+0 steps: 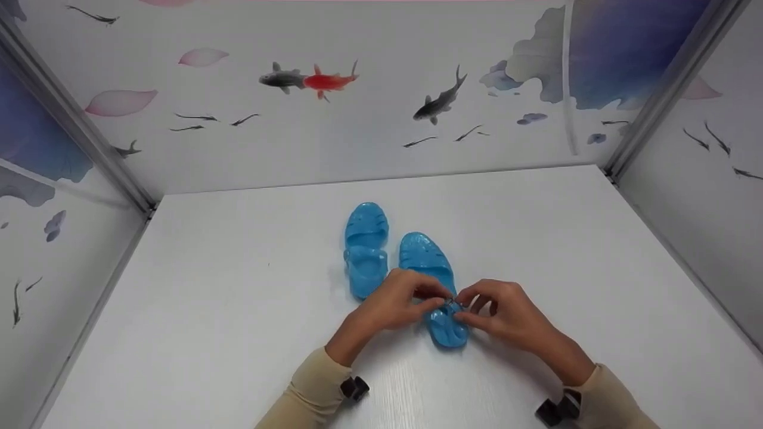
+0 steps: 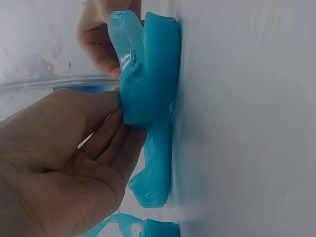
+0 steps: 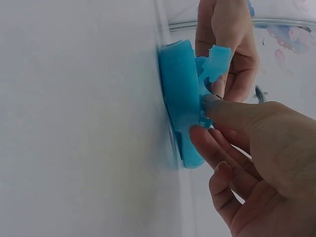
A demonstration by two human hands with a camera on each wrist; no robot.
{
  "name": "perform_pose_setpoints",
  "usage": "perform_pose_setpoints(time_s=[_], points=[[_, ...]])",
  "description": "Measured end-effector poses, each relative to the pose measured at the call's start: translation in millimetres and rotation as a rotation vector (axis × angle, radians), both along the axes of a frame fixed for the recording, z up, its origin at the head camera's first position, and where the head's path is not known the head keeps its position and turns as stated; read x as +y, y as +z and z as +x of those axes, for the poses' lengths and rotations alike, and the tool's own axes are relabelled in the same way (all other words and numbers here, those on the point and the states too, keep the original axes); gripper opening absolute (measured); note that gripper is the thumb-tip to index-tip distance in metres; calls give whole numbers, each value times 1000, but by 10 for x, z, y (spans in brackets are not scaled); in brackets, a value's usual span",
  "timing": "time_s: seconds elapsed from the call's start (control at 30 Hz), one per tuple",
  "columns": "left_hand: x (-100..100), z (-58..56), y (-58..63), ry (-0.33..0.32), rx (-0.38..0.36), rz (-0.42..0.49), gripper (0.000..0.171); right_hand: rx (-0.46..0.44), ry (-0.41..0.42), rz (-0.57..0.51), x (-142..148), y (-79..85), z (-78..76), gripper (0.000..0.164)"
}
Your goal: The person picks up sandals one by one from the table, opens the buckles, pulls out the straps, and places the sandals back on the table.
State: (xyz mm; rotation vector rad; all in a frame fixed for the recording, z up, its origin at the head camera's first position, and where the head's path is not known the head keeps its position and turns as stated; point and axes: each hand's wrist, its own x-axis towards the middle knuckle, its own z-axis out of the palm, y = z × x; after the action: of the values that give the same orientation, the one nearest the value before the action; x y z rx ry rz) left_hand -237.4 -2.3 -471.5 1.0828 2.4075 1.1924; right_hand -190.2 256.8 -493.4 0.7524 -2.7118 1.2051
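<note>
A light blue jelly sandal (image 1: 422,253) lies flat on the white table, its toe pointing away from me. Both hands meet at its ankle strap (image 3: 217,61), near a small metal buckle (image 1: 451,302). My left hand (image 1: 396,305) pinches the strap area from the left between thumb and fingers. From the right, my right hand (image 1: 514,311) pinches the strap with its thumb, index fingertip close by. In the right wrist view the strap's end stands up from the sandal. Fingers partly hide the buckle, so whether it is fastened I cannot see. Left of it lies the matching sandal (image 1: 366,223).
The white tabletop (image 1: 226,298) is bounded by a back wall panel (image 1: 357,143) printed with fish and petals. Side panels with metal corner posts (image 1: 673,89) stand left and right. Each sleeve carries a small black wrist device (image 1: 356,388).
</note>
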Motion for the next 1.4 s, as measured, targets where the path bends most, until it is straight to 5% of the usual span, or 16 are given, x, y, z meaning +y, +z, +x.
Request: perform_pose_setpoints(time_s=[0.37, 0.9, 1.4], points=[[-43, -77, -48, -36, 49, 10, 24, -14, -15, -7, -5, -13, 10, 19], [31, -15, -25, 3, 205, -131, 23, -33, -10, -26, -26, -26, 11, 20], [11, -46, -34, -24, 178, -110, 19, -57, -21, -39, -36, -34, 9, 23]])
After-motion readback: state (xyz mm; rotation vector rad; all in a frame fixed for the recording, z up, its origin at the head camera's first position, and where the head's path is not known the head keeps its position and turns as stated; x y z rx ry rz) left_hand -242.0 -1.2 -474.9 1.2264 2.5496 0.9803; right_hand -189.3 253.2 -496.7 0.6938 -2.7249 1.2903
